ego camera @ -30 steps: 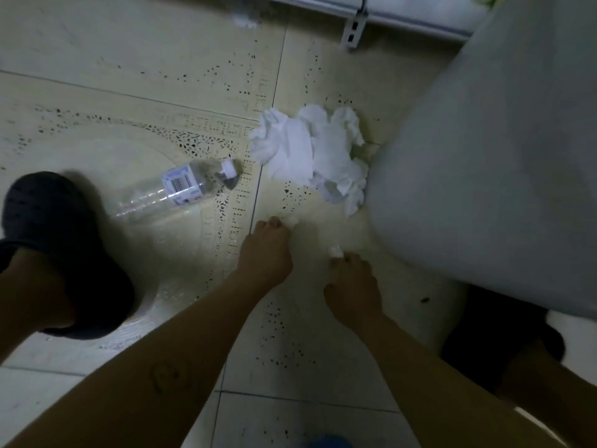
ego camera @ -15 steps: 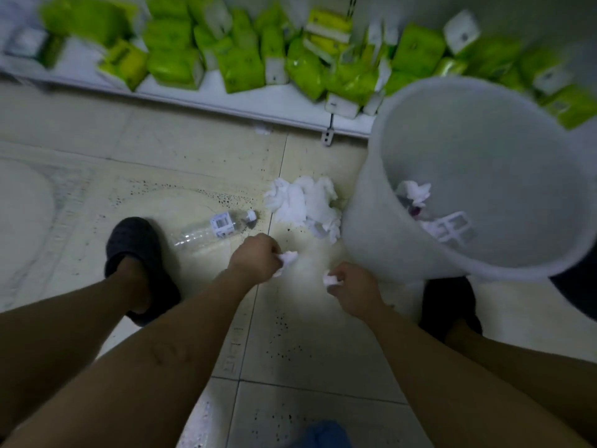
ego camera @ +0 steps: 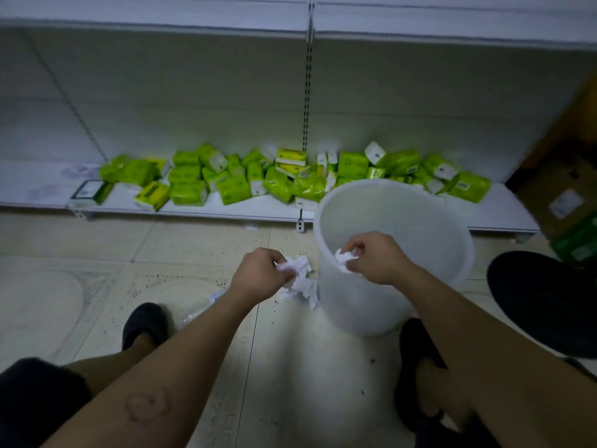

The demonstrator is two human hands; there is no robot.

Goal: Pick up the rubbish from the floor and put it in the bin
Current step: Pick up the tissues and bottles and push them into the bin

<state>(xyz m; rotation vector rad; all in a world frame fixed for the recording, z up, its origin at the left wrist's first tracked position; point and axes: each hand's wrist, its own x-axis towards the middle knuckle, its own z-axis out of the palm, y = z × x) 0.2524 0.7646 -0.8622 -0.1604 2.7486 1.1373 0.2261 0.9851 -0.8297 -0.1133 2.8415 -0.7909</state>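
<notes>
A white plastic bin (ego camera: 429, 221) stands on the tiled floor to the right of centre. My right hand (ego camera: 376, 258) is over the bin's near rim, closed on a small wad of white tissue (ego camera: 343, 258). My left hand (ego camera: 260, 274) is raised just left of the bin, closed on another scrap of white tissue (ego camera: 286, 266). A pile of crumpled white paper (ego camera: 305, 284) lies on the floor against the bin, partly hidden by my left hand. A clear plastic bottle (ego camera: 197, 308) lies behind my left forearm, mostly hidden.
A low white shelf (ego camera: 206, 206) along the wall holds several green tissue packs (ego camera: 232, 187). My feet in dark slippers (ego camera: 143, 323) stand either side. A dark round object (ego camera: 542, 299) sits right of the bin, with cardboard boxes (ego camera: 562, 202) behind it.
Both hands have lifted off the floor with their tissue scraps. My right hand moved up over the bin's rim, and my head tilted up so the shelf shows.
</notes>
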